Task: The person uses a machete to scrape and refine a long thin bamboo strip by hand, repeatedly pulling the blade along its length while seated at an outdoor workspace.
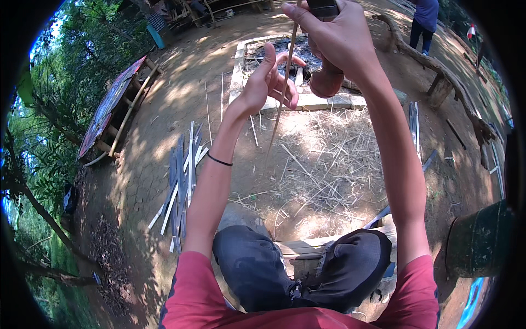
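Raised at the top middle, my right hand [348,41] is closed round a tool with a rounded brown wooden handle [327,83]. The tool's dark part [323,7] runs off the top edge, so its kind is unclear. A long thin strip, bamboo-like [280,109], hangs down beside that hand's thumb and tapers toward the ground. Whether the thumb pinches it against the tool I cannot tell. My left hand [268,82] is just left of and behind the strip, thumb up and fingers loosely apart, gripping nothing visible.
Dark and pale split strips [178,183] lie piled on the ground at left. Shavings [334,159] litter the dirt before my knees. Beyond is a brick-edged fire pit [312,102] with ash. A log rail [438,68] and a person [424,22] are at right, a green bin [476,241] nearer.
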### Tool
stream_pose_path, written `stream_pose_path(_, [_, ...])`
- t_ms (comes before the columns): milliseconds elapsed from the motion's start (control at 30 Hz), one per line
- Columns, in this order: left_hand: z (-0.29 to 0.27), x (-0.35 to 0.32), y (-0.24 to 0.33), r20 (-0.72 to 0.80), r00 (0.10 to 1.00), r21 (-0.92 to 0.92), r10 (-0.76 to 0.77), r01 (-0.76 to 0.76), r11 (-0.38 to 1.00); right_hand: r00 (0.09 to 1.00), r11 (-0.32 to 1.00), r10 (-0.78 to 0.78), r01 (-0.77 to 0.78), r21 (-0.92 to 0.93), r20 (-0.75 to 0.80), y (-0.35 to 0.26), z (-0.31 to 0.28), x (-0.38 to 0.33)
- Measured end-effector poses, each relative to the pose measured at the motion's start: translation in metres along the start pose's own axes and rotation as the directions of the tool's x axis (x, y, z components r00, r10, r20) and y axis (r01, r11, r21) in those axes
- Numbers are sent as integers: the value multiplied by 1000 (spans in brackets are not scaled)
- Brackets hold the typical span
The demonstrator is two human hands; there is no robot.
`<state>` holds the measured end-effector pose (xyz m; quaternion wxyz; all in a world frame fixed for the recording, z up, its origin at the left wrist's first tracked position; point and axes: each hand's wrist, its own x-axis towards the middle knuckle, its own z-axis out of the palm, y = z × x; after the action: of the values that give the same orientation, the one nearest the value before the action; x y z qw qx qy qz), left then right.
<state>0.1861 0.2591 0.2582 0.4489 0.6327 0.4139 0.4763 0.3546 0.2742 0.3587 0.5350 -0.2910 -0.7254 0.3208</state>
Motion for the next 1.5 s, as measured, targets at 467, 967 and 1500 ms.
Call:
stream_pose_path(467, [-15, -115, -236, -164, 963, -48, -214, 208, 977, 990, 988, 3, 19, 152, -142, 0, -6, 45])
stream_pose_path(967, [9, -117, -287, -55, 946, -998, -319, -46, 34, 997, 714, 63, -18, 700, -39, 101, -151, 16])
stream_pose_path(1500, [-46, -147, -205, -723, 691, -425, 22, -470, 774, 321, 324, 930, -484, 813, -180, 385, -191, -273])
